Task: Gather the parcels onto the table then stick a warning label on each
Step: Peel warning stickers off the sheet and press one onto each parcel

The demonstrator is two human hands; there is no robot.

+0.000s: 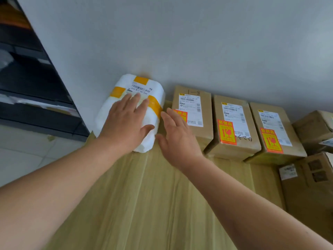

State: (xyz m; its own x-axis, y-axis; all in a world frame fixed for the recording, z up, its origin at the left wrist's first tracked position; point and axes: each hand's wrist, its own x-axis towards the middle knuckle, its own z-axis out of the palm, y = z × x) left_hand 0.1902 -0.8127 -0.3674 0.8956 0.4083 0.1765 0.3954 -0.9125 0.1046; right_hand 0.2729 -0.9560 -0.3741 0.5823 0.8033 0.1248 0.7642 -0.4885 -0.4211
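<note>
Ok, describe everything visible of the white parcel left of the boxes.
The white parcel is a soft-looking bundle in white wrap with rounded corners, banded with orange-yellow tape and bearing a barcode label. It lies flat on the wooden table by the wall, left of the cardboard boxes. The left hand rests flat on top; the right hand is beside its right edge. No red warning label shows.

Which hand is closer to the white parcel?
Left. The left hand lies flat on top of the white parcel; the right hand is just beside its right edge, by the first brown box.
</note>
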